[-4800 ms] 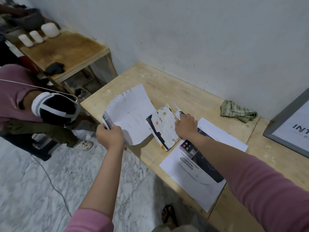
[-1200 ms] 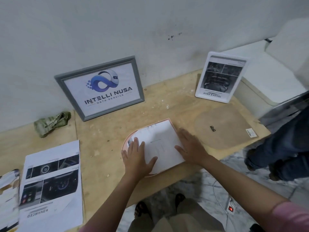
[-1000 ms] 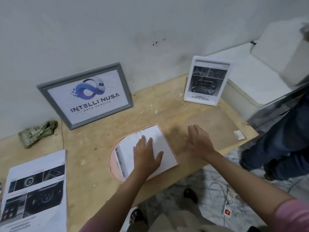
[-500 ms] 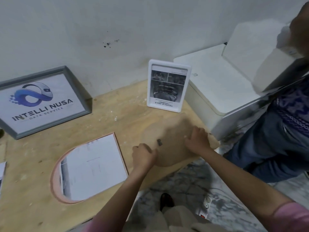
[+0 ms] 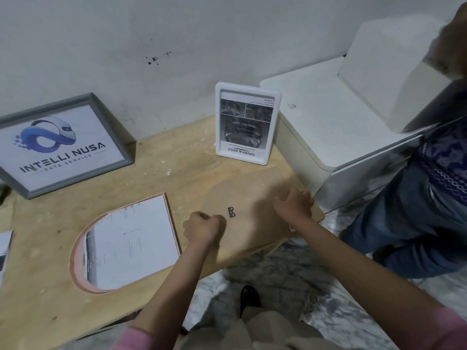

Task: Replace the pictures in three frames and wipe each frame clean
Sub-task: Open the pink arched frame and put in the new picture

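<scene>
While my hands work at the near edge, the biggest thing under me is the plywood table (image 5: 156, 173), running along a white wall. At its right end stands a white cabinet (image 5: 336, 114), and a second person in jeans (image 5: 414, 218) is beside that. Leaning on the wall at the left is the grey frame (image 5: 111, 132) with a blue logo print. Nearer me lies the pink arched frame (image 5: 75, 256), face down, with a white sheet (image 5: 131, 243) resting in its opening. To its right lies the brown backing board (image 5: 252, 195), arched like that frame, its right corner hanging past the table edge. Against the wall behind it stands the small white frame (image 5: 265, 157), holding a dark print that reads upside down. My left hand (image 5: 202, 227) is curled closed on the board's left edge, though I cannot tell whether it truly pinches it. My right hand (image 5: 294, 204) is clenched over the board's right edge, fingers wrapped on it. Between my hands, the little metal hanger (image 5: 231, 212) sits on the board.
</scene>
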The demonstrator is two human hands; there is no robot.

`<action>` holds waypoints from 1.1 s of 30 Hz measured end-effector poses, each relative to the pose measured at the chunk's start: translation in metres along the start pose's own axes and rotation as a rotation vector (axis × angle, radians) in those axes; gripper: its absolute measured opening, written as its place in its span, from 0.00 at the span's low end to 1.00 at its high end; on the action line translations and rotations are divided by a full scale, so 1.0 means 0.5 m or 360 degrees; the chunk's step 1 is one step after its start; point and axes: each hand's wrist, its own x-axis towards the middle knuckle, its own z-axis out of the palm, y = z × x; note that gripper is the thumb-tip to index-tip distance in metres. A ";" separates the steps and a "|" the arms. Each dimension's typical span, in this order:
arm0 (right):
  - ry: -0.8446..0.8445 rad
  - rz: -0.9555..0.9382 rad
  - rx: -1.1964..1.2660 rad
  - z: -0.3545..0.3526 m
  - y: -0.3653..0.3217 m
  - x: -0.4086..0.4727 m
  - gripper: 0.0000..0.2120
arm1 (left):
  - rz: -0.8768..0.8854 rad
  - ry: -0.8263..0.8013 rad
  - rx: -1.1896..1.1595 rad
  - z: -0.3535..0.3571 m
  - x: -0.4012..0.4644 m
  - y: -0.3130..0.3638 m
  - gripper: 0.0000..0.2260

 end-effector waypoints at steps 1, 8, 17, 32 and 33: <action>-0.0002 -0.0005 0.0013 -0.002 0.000 -0.005 0.20 | 0.0021 0.0032 -0.0019 -0.005 -0.002 -0.002 0.24; -0.0151 -0.0245 0.0068 0.029 -0.034 -0.052 0.17 | 0.0103 0.0394 -0.0082 -0.103 0.012 -0.037 0.24; -0.0420 -0.0518 0.0244 0.176 -0.163 -0.120 0.22 | -0.0095 0.0667 -0.0032 -0.294 0.042 -0.170 0.22; -0.0499 -0.0661 -0.0182 0.336 -0.309 -0.245 0.17 | -0.0181 0.0683 0.0202 -0.437 0.099 -0.301 0.24; -0.0519 -0.0659 -0.0212 0.339 -0.307 -0.249 0.17 | -0.0157 0.0657 0.0210 -0.435 0.101 -0.304 0.22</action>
